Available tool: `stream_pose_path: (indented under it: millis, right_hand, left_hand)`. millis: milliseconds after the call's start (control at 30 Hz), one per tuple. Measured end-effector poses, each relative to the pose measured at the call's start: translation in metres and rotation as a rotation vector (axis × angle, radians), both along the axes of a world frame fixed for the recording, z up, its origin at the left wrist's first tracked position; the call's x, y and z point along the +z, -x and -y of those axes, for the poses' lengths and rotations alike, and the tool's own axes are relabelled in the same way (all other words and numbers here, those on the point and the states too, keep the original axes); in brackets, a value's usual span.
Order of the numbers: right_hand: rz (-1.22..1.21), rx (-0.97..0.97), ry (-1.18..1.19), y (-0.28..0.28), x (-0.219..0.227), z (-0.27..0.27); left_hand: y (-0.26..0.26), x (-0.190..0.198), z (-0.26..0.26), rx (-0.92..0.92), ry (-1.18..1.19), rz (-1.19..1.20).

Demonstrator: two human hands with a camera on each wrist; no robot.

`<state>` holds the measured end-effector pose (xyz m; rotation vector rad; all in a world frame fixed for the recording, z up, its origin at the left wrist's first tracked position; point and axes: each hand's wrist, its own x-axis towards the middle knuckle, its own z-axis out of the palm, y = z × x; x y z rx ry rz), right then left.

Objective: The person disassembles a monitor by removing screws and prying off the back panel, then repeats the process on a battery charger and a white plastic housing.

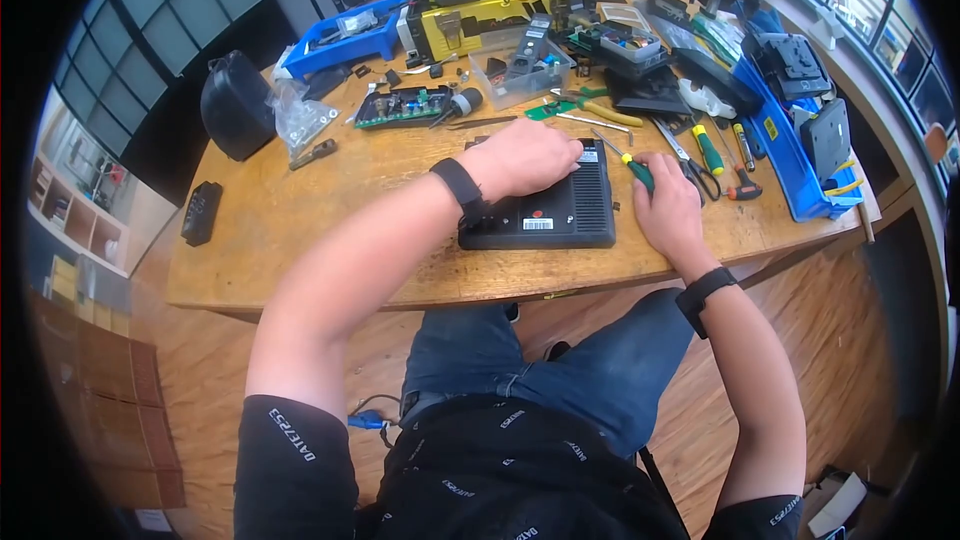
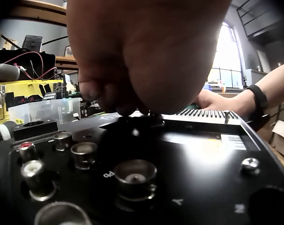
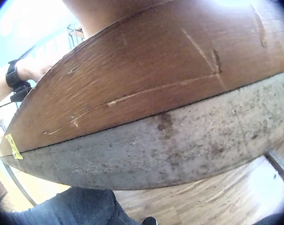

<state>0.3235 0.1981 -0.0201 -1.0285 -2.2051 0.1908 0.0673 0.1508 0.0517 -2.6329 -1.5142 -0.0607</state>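
Note:
A flat black electronic device (image 1: 510, 228) lies on the wooden table, with a ribbed vent along its right side and a white barcode label. My left hand (image 1: 530, 158) reaches over its top, fingers bent down with the tips close at the casing. In the left wrist view, the hand (image 2: 146, 56) hides what is at those fingertips; round metal sockets (image 2: 135, 178) stand on the panel in front. To the right of the device, my right hand (image 1: 668, 202) holds a screwdriver (image 1: 640, 173) with a green and yellow handle, its shaft pointing up and left.
Pliers (image 1: 610, 115), scissors (image 1: 690, 155) and another green-yellow screwdriver (image 1: 708, 150) lie beyond the right hand. A circuit board (image 1: 405, 108) and a clear plastic box (image 1: 510, 85) stand behind the device. A blue tray (image 1: 800, 190) lines the right edge. The table's front edge (image 3: 146, 115) fills the right wrist view.

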Motion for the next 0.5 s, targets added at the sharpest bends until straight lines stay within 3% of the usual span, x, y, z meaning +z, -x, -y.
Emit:
stream_pose_path:
  millis: [233,333,500]
  right_hand:
    - [0.004,-0.002,-0.007,0.0006,0.0026,0.0015]
    - [-0.010,0.004,-0.016,0.0011,0.0034,0.0018]
    - [-0.008,0.005,-0.017,0.0017,0.0045,0.0025]
  left_hand:
    - [0.0007,0.0081,-0.0032,0.017,0.073,-0.080]
    - [0.0063,0.0069,0.0003,-0.020,0.034,0.072]
    - [0.0040,0.0055,-0.0007,-0.029,0.065,-0.015]
